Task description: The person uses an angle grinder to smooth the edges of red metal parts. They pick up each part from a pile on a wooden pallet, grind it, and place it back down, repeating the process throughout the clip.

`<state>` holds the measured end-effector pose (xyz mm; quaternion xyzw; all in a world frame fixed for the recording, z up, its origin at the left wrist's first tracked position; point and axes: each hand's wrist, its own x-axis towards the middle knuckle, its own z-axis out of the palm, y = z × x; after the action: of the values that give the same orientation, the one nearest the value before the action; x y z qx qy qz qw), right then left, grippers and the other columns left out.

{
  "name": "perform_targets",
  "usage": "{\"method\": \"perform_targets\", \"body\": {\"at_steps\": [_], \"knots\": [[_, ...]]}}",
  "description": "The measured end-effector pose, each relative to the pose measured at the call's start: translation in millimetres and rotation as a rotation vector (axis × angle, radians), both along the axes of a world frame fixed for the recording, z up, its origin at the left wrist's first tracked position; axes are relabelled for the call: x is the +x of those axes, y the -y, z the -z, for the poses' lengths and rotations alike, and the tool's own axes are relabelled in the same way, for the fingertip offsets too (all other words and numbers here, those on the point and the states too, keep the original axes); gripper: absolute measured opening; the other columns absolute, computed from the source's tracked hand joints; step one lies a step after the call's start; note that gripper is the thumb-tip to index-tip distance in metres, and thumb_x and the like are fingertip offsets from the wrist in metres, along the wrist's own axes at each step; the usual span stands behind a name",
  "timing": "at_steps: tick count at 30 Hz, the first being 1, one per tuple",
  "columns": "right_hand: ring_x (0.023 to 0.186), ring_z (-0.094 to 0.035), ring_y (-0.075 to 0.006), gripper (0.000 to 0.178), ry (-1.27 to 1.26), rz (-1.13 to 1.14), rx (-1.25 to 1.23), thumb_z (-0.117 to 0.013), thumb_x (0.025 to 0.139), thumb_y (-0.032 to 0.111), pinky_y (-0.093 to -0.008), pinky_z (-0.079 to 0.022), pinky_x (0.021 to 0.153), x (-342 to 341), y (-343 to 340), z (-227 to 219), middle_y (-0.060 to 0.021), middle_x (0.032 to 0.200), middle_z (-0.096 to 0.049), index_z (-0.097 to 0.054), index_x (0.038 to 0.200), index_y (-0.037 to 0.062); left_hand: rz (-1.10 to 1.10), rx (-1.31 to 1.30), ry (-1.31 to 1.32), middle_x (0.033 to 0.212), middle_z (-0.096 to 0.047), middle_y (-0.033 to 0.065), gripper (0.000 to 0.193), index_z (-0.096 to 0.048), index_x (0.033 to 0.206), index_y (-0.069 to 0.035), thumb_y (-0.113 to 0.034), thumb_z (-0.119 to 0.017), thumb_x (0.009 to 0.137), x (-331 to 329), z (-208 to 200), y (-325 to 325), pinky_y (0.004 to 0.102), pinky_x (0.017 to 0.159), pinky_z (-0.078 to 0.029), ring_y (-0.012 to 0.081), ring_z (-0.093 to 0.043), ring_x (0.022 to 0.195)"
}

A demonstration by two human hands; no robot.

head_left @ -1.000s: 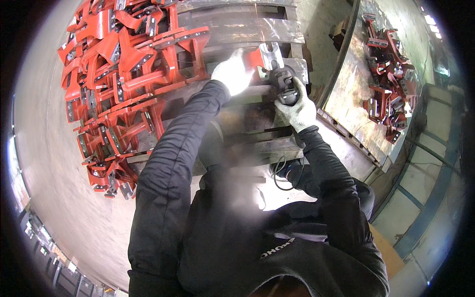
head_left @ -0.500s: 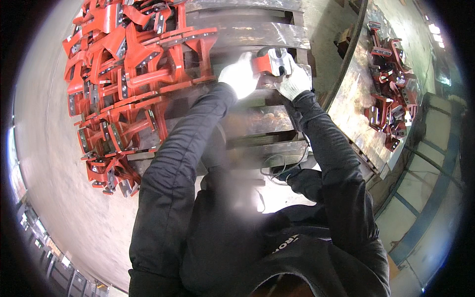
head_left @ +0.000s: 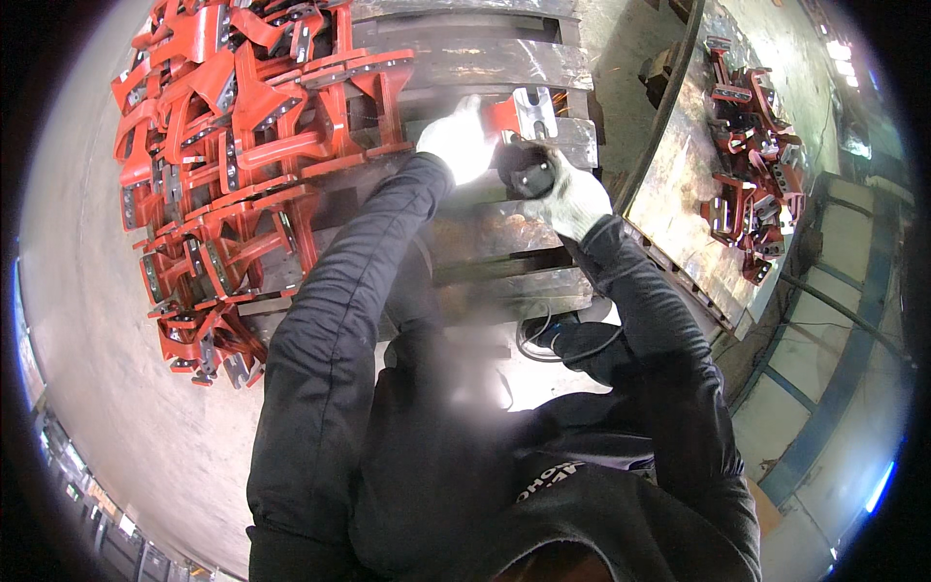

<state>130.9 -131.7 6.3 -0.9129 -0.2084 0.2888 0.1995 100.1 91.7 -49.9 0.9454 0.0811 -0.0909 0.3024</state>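
My left hand (head_left: 456,144), in a white glove and overexposed by the light, is closed on a red metal bracket (head_left: 503,115). The bracket's bare silver forked end (head_left: 535,113) points right, over the pallet. Just below it, my gloved right hand (head_left: 574,199) is wrapped round a dark, rounded tool (head_left: 529,172) with two bright spots on its face. The tool's exact kind cannot be made out. Its face is close to the bracket and my left fingers; whether they touch is unclear. Under both hands lies a dark slatted wooden pallet (head_left: 485,53).
Many red metal brackets (head_left: 281,145) are heaped on the pallet's left side. To the right, a worn table or board (head_left: 669,199) carries more red and dark brackets (head_left: 761,165). A dark cable (head_left: 548,357) loops near my foot. Blue-framed panels (head_left: 815,330) stand at far right.
My right hand has come down and slightly left, away from the bracket's silver end, and the dark tool's face now shows. The bracket has turned, with its fork pointing right. The view has shifted slightly.
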Motion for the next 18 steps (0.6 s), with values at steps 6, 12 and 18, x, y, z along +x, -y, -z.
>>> {"method": "perform_targets", "body": {"at_steps": [6, 12, 18], "knots": [[0.108, -0.069, -0.0365, 0.091, 0.049, 0.15, 0.038, -0.087, 0.067, 0.039, -0.0403, -0.054, 0.093, -6.7, 15.6, -5.7, -0.0225, 0.117, -0.069, -0.047, 0.144, 0.0098, 0.002, 0.01, 0.012, 0.129, -0.059, 0.0322, 0.08, -0.032, 0.147, 0.01, -0.042, -0.059, 0.093, 0.1, 6.3, -1.9, 0.047, 0.092, -0.054, 0.0436, -0.068, 0.104], [0.107, -0.069, -0.0358, 0.091, 0.042, 0.127, -0.025, -0.087, 0.069, 0.037, -0.0409, -0.055, 0.094, 6.5, 6.4, 1.4, -0.0216, 0.12, -0.068, -0.045, 0.146, 0.0111, 0.012, -0.006, -0.05, 0.13, -0.058, 0.0325, 0.081, -0.03, 0.148, 0.01, -0.043, -0.058, 0.093, -0.3, -1.9, -2.4, 0.0466, 0.094, -0.054, 0.044, -0.067, 0.105], [0.107, -0.069, -0.0349, 0.096, 0.134, 0.156, 0.116, -0.089, 0.064, 0.034, -0.0392, -0.055, 0.091, 23.7, -1.3, 22.5, -0.0197, 0.117, -0.069, -0.045, 0.146, 0.0114, 0.002, 0.006, -0.015, 0.13, -0.058, 0.0324, 0.081, -0.031, 0.147, 0.011, -0.043, -0.058, 0.093, -1.3, 1.6, -2.9, 0.0467, 0.093, -0.054, 0.0442, -0.067, 0.104]]}}
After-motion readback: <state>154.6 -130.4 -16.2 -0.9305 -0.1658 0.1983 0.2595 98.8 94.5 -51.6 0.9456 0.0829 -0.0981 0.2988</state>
